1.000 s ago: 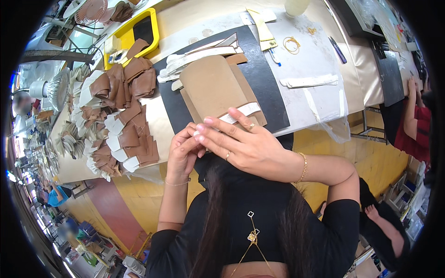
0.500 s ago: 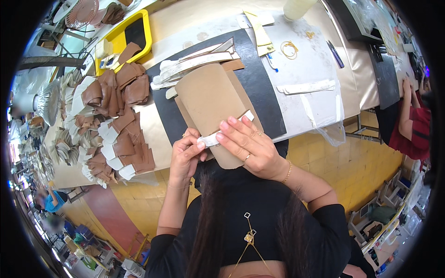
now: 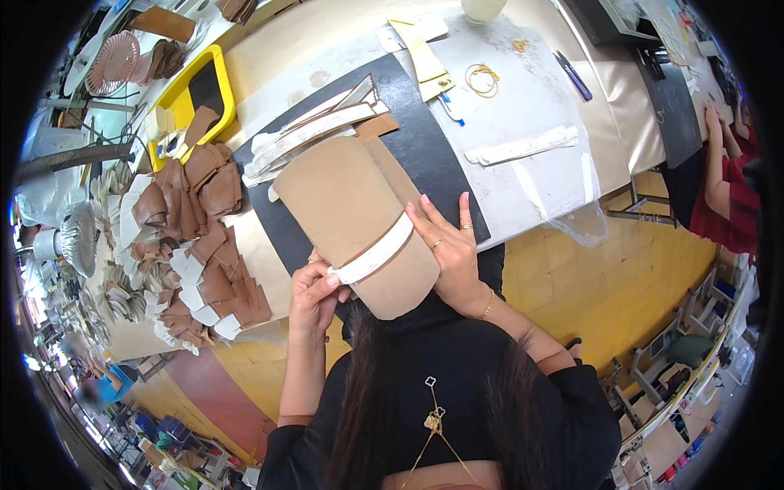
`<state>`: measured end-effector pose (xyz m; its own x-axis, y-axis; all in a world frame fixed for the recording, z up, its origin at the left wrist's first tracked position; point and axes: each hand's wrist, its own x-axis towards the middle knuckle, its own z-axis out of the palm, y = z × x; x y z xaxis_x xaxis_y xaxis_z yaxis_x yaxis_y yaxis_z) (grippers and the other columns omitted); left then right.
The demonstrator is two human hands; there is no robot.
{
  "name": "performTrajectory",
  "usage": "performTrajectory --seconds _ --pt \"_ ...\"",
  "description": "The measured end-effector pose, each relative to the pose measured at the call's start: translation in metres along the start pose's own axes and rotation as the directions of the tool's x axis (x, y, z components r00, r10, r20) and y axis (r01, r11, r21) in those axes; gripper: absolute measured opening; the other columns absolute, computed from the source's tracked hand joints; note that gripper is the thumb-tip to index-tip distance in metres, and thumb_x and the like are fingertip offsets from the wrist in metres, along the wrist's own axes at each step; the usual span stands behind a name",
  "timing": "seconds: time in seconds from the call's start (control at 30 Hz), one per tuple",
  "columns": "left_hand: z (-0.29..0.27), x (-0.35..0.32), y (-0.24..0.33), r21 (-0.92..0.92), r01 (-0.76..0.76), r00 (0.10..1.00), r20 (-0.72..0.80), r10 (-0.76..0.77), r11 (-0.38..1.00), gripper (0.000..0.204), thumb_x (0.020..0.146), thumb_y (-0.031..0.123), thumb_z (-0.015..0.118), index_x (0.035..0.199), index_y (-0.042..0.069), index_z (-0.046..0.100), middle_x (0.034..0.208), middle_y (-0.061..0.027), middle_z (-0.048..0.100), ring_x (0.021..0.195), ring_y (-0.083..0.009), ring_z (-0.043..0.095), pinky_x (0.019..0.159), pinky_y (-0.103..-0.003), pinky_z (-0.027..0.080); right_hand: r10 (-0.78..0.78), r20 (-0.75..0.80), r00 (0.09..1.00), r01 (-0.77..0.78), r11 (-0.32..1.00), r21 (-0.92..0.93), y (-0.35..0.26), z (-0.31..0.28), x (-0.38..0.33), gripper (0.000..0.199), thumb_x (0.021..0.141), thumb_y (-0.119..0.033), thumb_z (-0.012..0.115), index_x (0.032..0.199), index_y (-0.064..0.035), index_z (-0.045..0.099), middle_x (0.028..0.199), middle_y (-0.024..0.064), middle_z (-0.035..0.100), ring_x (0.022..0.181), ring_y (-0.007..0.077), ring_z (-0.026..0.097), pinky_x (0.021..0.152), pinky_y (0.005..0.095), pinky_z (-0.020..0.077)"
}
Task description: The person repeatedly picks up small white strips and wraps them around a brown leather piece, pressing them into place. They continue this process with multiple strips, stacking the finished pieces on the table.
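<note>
A curved tan panel (image 3: 347,196), leather-like, leans over the near edge of the table with its lower end toward my body. Across its lower part lies a narrow white strip (image 3: 377,251). My left hand (image 3: 312,296) is closed, thumb and fingers pinching the strip's left end at the panel's edge. My right hand (image 3: 454,257) is open, fingers spread along the panel's right edge near the strip's other end. Under the panel is a black mat (image 3: 445,167). Several white and brown strips (image 3: 322,126) are heaped beyond the panel on the mat.
Brown and white cut pieces (image 3: 200,237) are piled on the left. A yellow tray (image 3: 227,82) stands behind them. To the right lie white strips (image 3: 523,145), rubber bands (image 3: 482,79), a pen (image 3: 573,75) and a yellow-white strip (image 3: 422,57). Another person's arm (image 3: 717,175) shows far right.
My right hand has moved off the strip to the panel's right edge, and its fingers have spread. The strip now shows along its length. My left hand still pinches its end.
</note>
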<state>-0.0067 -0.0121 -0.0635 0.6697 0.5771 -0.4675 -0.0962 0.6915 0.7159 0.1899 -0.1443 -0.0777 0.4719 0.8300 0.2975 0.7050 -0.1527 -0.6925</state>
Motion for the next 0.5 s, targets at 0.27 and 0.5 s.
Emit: performTrajectory --seconds 0.27,0.5 --pt "0.011 -0.005 0.02 0.196 -0.082 0.996 0.033 0.077 0.977 0.012 0.081 0.01 0.07 0.081 0.0 0.062 0.093 -0.0061 0.051 0.074 -0.0129 0.052 0.056 -0.025 0.046 0.105 0.227 0.968 -0.062 0.98 -0.187 0.0 -0.017 0.002 0.067 0.079 -0.038 0.068 0.135 -0.0053 0.05 0.152 0.0181 0.028 0.142 0.0453 0.012 0.107 0.0695 -0.0013" --pt "0.047 -0.025 0.079 0.583 -0.347 0.926 0.091 0.366 0.734 0.014 0.074 0.003 0.077 0.086 -0.002 0.072 0.09 -0.0101 0.061 0.08 -0.015 0.057 0.07 -0.025 0.045 0.094 0.467 0.879 -0.025 0.988 -0.151 0.031 -0.093 0.02 0.068 0.085 -0.05 0.06 0.139 -0.0103 0.046 0.151 0.0125 0.032 0.143 0.0354 0.019 0.111 0.0625 0.0082"
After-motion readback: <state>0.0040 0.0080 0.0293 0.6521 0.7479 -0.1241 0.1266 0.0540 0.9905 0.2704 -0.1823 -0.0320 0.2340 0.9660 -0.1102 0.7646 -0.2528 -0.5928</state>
